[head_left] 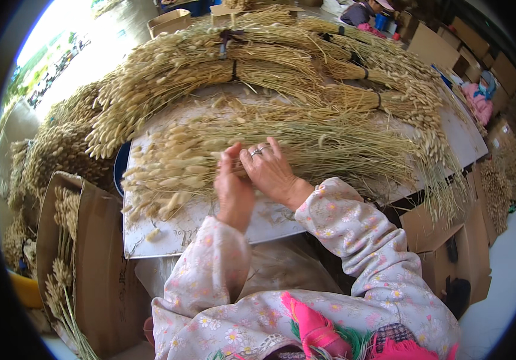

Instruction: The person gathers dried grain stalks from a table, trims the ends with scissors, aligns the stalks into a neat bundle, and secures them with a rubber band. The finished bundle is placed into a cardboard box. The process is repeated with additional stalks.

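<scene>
- A worn white bench (450, 129) fills the middle of the frame, in a work area crowded with brown cardboard boxes (450, 252) along the right side.
- Tied bundles of dried grass (258, 60) are stacked across the upper half of the frame, their seed heads pointing to the left.
- A loose layer of dried grass stems (330, 147) lies across the middle of the bench, with pale fluffy heads at the centre left.
- The left hand (232, 186) stands edge-up at the centre, fingers curled narrowly on a few stems.
- The right hand (270, 171), with 1 ring, lies flat just beside it, fingers spread a little and pressing on the same stems.
- An open cardboard box (90, 264) at the lower left holds more dried grass.
- Another person (363, 12) sits at the top right of the frame.
</scene>
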`<move>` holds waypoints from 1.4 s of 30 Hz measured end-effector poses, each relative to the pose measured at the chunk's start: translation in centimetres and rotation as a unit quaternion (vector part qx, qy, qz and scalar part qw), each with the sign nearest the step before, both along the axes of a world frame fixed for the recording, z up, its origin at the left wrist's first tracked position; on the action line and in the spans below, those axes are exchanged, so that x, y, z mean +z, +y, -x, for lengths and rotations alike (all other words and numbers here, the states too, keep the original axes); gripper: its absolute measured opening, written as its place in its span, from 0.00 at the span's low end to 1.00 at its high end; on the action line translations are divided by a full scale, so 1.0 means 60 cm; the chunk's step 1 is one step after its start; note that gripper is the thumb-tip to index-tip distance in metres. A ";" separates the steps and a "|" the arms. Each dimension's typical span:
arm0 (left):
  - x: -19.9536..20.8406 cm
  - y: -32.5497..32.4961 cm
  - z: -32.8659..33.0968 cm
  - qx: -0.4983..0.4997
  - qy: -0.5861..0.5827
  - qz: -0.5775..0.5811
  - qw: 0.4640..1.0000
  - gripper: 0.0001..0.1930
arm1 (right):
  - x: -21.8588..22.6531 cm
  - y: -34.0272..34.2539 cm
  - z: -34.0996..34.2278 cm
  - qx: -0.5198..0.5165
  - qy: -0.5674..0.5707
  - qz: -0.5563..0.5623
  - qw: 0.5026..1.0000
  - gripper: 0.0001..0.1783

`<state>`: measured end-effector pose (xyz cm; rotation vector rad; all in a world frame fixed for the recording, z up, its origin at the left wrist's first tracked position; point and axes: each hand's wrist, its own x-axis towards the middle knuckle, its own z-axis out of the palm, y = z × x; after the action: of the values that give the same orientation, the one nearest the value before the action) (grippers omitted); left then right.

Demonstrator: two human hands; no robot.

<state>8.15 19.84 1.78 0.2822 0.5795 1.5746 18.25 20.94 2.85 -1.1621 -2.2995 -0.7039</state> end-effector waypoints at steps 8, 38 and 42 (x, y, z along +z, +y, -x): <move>0.013 0.009 0.107 0.037 -0.079 -0.117 0.989 0.12 | 0.018 0.000 -0.045 -0.015 0.023 0.016 0.999 0.08; 0.040 -0.044 0.275 0.036 -0.222 -0.235 0.945 0.12 | 0.070 -0.026 -0.273 -0.151 0.021 0.269 0.951 0.25; 0.036 -0.073 0.284 0.066 -0.199 -0.250 0.945 0.14 | 0.138 -0.053 -0.245 0.018 0.043 0.423 0.905 0.32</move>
<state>-8.87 15.43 3.96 0.2962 -0.1277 1.8335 32.93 17.77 11.12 -1.4354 -2.5948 0.4328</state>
